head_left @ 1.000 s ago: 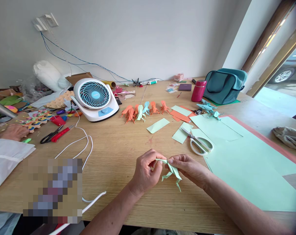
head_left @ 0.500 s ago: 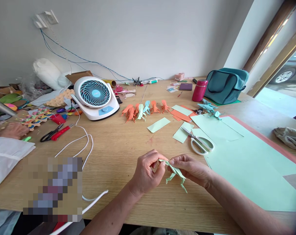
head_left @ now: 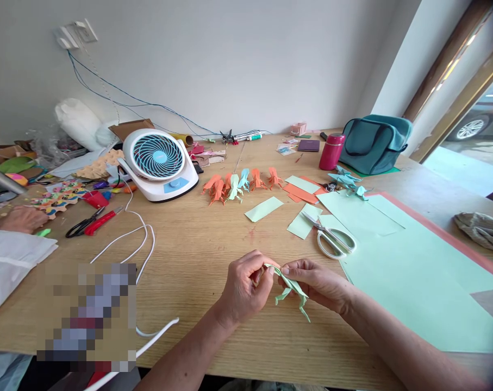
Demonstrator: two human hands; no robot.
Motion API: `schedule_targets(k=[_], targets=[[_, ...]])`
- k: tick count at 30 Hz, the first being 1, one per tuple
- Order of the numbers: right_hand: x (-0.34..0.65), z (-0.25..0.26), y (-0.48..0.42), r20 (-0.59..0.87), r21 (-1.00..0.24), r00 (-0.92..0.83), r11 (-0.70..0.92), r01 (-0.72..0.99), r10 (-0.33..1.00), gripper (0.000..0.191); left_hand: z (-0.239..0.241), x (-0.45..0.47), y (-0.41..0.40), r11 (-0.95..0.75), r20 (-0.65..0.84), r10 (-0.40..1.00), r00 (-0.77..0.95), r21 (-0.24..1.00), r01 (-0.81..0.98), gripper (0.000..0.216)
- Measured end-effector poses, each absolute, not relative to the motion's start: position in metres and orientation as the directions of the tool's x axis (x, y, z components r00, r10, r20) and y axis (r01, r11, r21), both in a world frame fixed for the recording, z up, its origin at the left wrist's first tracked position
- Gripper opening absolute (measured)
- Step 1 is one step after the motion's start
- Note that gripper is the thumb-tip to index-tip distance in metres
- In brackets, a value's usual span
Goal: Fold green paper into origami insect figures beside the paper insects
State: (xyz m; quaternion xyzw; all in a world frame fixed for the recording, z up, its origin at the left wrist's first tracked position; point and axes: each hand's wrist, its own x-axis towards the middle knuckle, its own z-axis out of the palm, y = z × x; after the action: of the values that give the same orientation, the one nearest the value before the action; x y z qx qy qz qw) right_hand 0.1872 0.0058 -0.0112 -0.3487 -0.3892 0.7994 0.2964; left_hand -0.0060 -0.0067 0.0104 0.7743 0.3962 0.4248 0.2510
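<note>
A small light-green folded paper figure (head_left: 292, 290) with thin legs hangs just above the wooden table (head_left: 197, 255), near its front edge. My left hand (head_left: 244, 288) pinches the figure's upper tip with closed fingers. My right hand (head_left: 317, 282) grips the figure's body from the right, fingers closed on it. The two hands touch at the fingertips. The figure's legs dangle below my right fingers.
White-handled scissors (head_left: 331, 237) lie just beyond my right hand, beside large light-green sheets (head_left: 401, 260). A row of orange, green and blue folded figures (head_left: 238, 184) stands mid-table. A white fan (head_left: 158, 163), white cable (head_left: 136, 239), red flask (head_left: 331, 151), teal bag (head_left: 374, 142); another person's hand (head_left: 22, 219) far left.
The paper figure has turned slightly between my fingers and its legs have swung a little to the right. Both hands stay in the same spot.
</note>
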Motion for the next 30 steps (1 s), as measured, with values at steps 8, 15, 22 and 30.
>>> schedule_targets(k=[8, 15, 22, 30], targets=[[0.1865, -0.0127, 0.0062, -0.344, -0.82, -0.575, -0.536, -0.202, 0.742, 0.041, 0.0087, -0.0065, -0.0066, -0.56, 0.457, 0.826, 0.33, 0.731, 0.39, 0.021], [0.1861, -0.011, 0.006, -0.345, -0.825, -0.573, -0.531, -0.192, 0.743, 0.041, 0.0112, -0.0056, -0.0073, -0.558, 0.453, 0.829, 0.328, 0.714, 0.423, 0.021], [0.1852, -0.0105, 0.0057, -0.348, -0.816, -0.566, -0.539, -0.21, 0.747, 0.041, 0.0107, -0.0048, -0.008, -0.567, 0.464, 0.823, 0.329, 0.712, 0.415, 0.016], [0.1854, -0.0125, 0.0055, -0.323, -0.85, -0.569, -0.496, -0.177, 0.756, 0.041, 0.0094, -0.0045, -0.0075, -0.56, 0.462, 0.827, 0.32, 0.725, 0.401, 0.018]])
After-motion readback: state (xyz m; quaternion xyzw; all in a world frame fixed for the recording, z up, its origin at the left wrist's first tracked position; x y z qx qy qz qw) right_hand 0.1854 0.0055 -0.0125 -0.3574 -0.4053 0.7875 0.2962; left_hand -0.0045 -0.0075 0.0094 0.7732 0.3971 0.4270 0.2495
